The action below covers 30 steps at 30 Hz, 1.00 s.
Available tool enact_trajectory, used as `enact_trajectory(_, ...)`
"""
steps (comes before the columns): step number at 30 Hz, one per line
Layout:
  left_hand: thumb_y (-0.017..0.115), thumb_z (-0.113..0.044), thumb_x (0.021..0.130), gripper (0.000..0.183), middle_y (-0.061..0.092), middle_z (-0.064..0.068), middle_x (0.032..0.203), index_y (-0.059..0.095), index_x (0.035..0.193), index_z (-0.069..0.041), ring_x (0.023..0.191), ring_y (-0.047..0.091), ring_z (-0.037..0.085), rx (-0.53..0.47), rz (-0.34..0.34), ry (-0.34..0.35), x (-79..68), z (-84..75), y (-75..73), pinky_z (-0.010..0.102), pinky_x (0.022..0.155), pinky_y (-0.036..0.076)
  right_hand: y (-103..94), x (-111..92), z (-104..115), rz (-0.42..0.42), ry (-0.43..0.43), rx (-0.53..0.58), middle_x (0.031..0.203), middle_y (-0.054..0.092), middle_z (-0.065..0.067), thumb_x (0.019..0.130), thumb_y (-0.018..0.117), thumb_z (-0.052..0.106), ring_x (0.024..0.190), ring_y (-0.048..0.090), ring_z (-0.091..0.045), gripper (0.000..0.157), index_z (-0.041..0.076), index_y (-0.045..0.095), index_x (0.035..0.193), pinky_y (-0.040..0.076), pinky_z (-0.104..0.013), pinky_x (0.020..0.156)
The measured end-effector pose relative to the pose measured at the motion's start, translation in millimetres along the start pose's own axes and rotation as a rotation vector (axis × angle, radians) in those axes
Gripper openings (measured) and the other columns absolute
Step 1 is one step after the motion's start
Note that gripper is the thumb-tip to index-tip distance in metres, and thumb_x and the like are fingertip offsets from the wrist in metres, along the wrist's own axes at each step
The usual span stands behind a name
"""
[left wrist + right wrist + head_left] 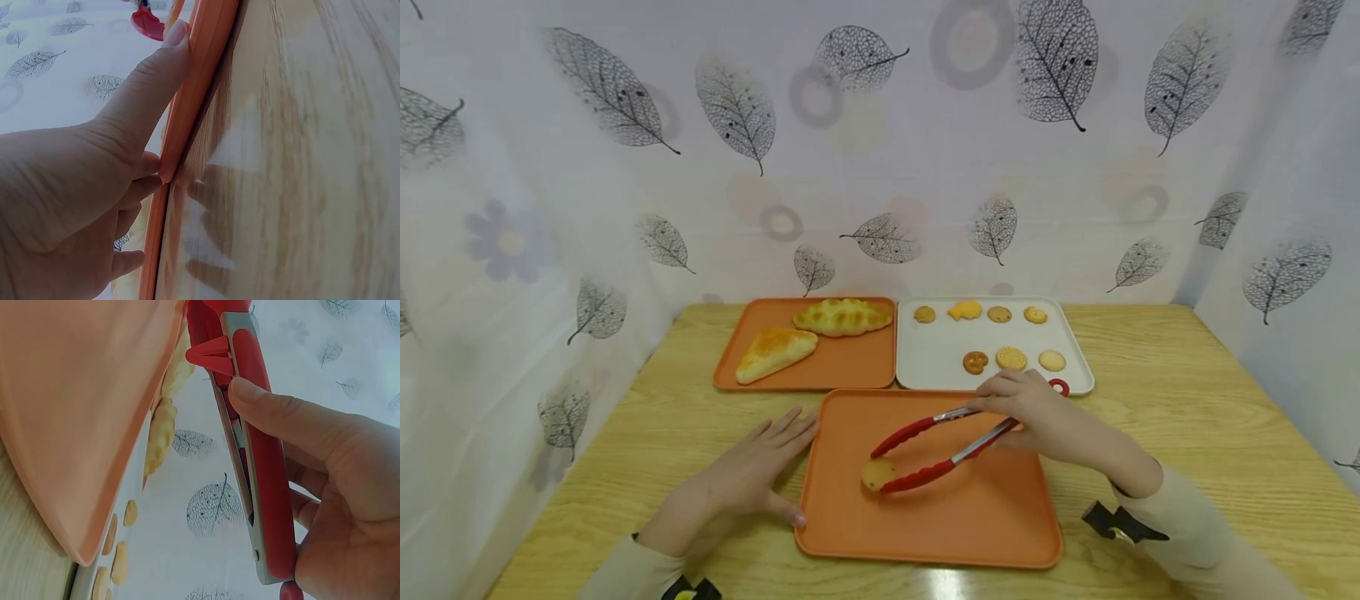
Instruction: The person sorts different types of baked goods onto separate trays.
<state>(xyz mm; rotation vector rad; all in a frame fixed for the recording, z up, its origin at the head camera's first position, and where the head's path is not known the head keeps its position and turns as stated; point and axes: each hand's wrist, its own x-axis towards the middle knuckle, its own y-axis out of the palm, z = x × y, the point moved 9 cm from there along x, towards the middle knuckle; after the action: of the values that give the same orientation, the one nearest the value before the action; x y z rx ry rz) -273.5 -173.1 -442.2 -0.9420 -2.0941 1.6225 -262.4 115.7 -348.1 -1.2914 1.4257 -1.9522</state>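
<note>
My right hand [1045,417] grips a pair of red-and-silver tongs [925,476] by the handle, over the near orange tray [955,529]. In the right wrist view, the thumb lies along the tongs' red handle [269,469]. At the spread tips of the tongs is a round, dotted cookie [877,474]; whether they squeeze it I cannot tell. My left hand [756,471] rests by the tray's left side with its fingers spread. In the left wrist view, its thumb [150,81] touches the tray's rim [203,75].
Behind, a second orange tray [842,367] bears a triangular pastry [775,354] and a braided bread [842,317]. Beside it a white tray [932,358] holds several small cookies and a pretzel [975,362]. A leaf-patterned curtain [925,183] surrounds the wooden table [1165,392].
</note>
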Motion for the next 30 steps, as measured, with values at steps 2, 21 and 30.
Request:
enact_trajectory(2, 0.064, -0.076, 0.067, 0.121, 0.018, 0.01, 0.164, 0.021, 0.156, -0.007, 0.152, 0.009, 0.036, -0.005, 0.003, -0.003, 0.0, 0.8, 0.8, 0.063, 0.118, 0.017, -4.0, 0, -2, -0.017, -0.007, -0.014, 0.102, 0.067, 0.003, 0.061, 0.091, 0.019, 0.092, 0.054, -0.016, 0.053, 0.012, 0.073, 0.11, 0.044, -0.033, 0.075)
enact_trajectory(21, 0.062, -0.077, 0.066, 0.121, 0.018, 0.011, 0.164, 0.02, 0.157, -0.008, 0.152, 0.008, 0.036, -0.042, 0.013, -0.012, -1.4, 0.4, 0.7, 0.064, 0.117, 0.017, -34.9, -11, -42, -0.133, 0.105, -0.149, 0.1, 0.067, -0.005, 0.055, 0.092, 0.016, 0.093, 0.059, -0.027, 0.058, 0.008, 0.073, 0.11, 0.043, -0.039, 0.069)
enact_trajectory(30, 0.062, -0.078, 0.066, 0.122, 0.019, 0.011, 0.164, 0.02, 0.156, -0.008, 0.152, 0.008, 0.036, -0.025, 0.011, -0.009, -0.3, 1.9, 2.7, 0.064, 0.117, 0.018, -26.2, -17, -67, -0.141, 0.226, -0.182, 0.1, 0.068, -0.01, 0.06, 0.09, 0.014, 0.094, 0.059, -0.033, 0.055, 0.006, 0.072, 0.111, 0.044, -0.047, 0.069)
